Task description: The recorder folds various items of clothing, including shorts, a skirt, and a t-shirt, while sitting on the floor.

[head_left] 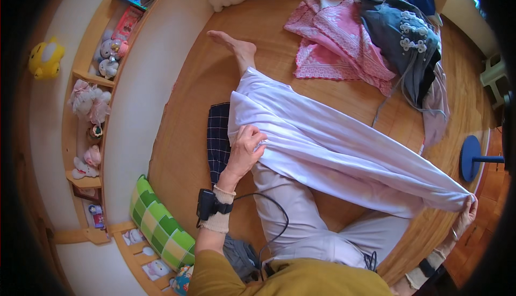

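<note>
A long white cloth garment [322, 145] lies stretched across my outstretched legs. My left hand [248, 144] pinches its near left edge, fingers closed on the fabric. Far to the right, my right hand [470, 210] grips the garment's other end and pulls it out taut, with soft folds running lengthwise between both hands. Whether it is a shirt or trousers I cannot tell. A dark checked cloth [217, 135] lies partly under the garment beside my left hand. Both wrists wear bands, and a black device [206, 204] with a cable sits on the left one.
A pink patterned cloth [344, 43] and a grey garment with white trim [398, 27] lie heaped at the far right. A green checked pillow [161, 223] leans at the left by a shelf [88, 76] of toys. A blue round-based stand [470, 159] is at the right.
</note>
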The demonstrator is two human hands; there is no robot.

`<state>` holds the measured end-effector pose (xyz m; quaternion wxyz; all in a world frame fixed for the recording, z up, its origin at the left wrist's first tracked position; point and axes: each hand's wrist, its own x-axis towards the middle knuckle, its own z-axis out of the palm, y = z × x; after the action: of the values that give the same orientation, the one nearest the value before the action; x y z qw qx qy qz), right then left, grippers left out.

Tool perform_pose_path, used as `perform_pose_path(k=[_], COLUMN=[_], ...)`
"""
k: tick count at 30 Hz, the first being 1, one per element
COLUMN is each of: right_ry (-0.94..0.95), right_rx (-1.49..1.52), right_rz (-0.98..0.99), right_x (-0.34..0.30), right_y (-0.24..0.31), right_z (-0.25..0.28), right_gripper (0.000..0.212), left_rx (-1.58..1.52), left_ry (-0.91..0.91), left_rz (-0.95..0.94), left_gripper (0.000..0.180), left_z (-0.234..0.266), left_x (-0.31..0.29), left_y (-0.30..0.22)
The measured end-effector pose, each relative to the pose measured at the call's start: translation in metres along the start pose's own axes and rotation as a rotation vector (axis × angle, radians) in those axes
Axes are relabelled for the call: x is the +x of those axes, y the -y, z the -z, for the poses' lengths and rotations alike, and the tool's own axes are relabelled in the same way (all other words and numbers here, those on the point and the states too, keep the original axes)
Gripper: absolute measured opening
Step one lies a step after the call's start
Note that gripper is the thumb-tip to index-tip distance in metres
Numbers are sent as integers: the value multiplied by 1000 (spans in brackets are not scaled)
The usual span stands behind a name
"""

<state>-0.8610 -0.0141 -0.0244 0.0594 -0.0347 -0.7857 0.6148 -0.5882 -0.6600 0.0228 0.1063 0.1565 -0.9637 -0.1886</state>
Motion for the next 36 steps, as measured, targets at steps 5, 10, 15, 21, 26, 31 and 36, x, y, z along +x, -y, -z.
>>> perform_pose_path(k=[5,10,15,21,26,31,36], right_ry=[-22,-45,-117,-131,-155,-142,-106], right_rx=[39,3,23,-11,-62,-74,-106], right_rz=[-22,-35,-68,-97,-147,-182,-194], right_x=[0,-8,-19,-33,-49,-53,-47], right_y=[2,0,-24,-30,-39,-51,-43], right_z=[-4,1,9,17,34,41,20], right_gripper=[20,21,22,21,19,18,17], left_rx=[71,-500,-750,-148,-20,-39,-52], left_ry=[33,10,-56,153,390,319,360], left_rz=[-10,301,288,3,-125,-162,-24], left_gripper=[14,11,9,12,10,15,13], left_z=[-12,16,41,-56,-112,-124,-118], left_x=[-4,18,90,167,173,151,140], left_y=[21,28,36,64,86,80,73])
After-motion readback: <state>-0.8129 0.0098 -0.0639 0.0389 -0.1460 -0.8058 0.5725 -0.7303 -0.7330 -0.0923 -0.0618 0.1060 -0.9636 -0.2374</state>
